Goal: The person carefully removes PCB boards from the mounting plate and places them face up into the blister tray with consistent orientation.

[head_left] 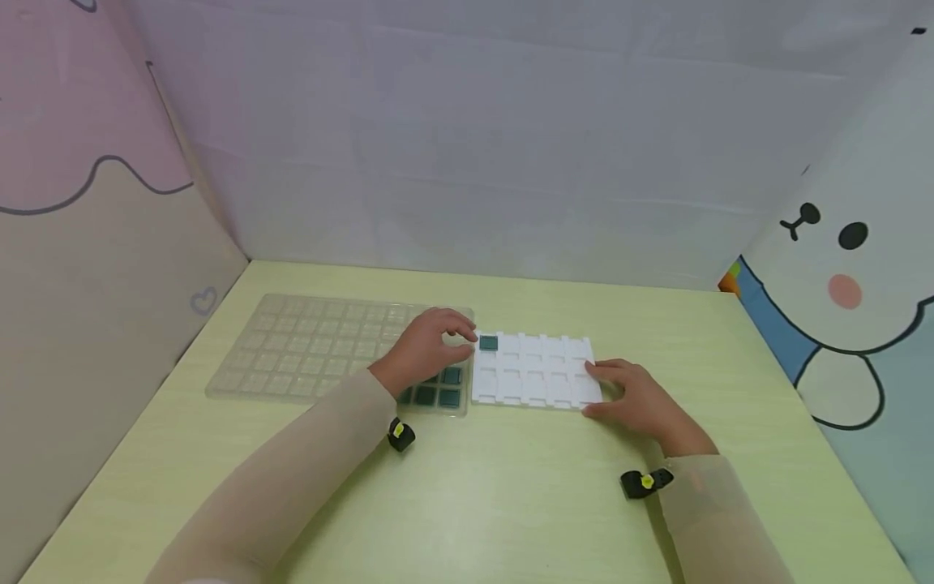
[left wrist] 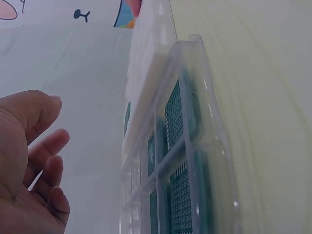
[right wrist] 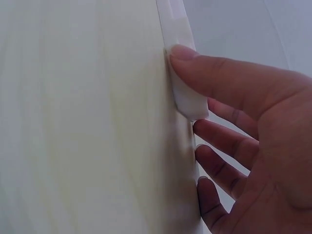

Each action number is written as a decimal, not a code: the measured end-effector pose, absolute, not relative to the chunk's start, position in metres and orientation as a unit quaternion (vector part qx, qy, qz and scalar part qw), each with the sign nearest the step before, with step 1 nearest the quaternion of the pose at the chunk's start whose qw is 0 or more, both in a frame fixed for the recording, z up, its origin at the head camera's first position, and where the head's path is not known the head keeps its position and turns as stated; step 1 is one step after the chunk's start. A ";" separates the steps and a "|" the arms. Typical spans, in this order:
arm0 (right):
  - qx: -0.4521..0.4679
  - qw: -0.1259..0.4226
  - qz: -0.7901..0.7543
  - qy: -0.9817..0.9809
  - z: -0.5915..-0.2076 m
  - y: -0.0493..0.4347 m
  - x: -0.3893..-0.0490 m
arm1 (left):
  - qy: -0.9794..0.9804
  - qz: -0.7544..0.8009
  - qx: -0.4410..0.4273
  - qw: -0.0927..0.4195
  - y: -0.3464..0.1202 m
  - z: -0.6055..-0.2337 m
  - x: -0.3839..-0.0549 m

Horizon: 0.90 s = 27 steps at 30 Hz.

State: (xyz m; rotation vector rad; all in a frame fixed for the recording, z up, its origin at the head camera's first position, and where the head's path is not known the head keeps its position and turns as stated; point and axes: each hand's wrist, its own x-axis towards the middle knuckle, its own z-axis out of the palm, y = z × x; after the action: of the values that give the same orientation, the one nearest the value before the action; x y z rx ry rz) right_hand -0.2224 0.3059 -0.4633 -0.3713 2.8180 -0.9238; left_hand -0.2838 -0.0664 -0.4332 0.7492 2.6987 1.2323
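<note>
A white slotted tray [head_left: 536, 375] lies on the table, with one dark green square chip [head_left: 489, 343] in its far left slot. Directly left of it is a clear plastic compartment tray [head_left: 314, 347], whose near right pockets hold several green chips [head_left: 449, 398], seen close in the left wrist view as gridded squares [left wrist: 181, 202]. Over the right end of the clear tray hovers my left hand [head_left: 429, 347], fingertips by the white tray's far left corner, fingers loosely bent with nothing between them. My right hand [head_left: 642, 404] grips the white tray's right end, thumb [right wrist: 209, 73] on its near edge.
Pale yellow table [head_left: 474, 503] surface surrounds both trays. Behind rises a white cloth wall [head_left: 467, 162]; printed side panels [head_left: 861, 268] flank the table. A dark wrist device [head_left: 645, 484] sits by each sleeve.
</note>
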 end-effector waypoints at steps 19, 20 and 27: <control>-0.118 0.076 -0.303 0.942 -0.461 0.304 -0.221 | 0.882 0.402 0.241 0.053 -0.039 -0.429 -0.293; -0.119 0.076 -0.305 0.942 -0.461 0.305 -0.221 | 0.882 0.401 0.240 0.055 -0.037 -0.429 -0.294; -0.117 0.075 -0.302 0.943 -0.464 0.306 -0.221 | 0.886 0.393 0.241 0.061 -0.033 -0.435 -0.297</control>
State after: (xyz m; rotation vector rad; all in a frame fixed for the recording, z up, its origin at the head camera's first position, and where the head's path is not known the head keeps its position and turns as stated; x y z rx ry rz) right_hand -0.2214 0.3057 -0.4642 -0.3522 2.8296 -0.9050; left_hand -0.2975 -0.0329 -0.4353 0.7277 2.6793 1.1883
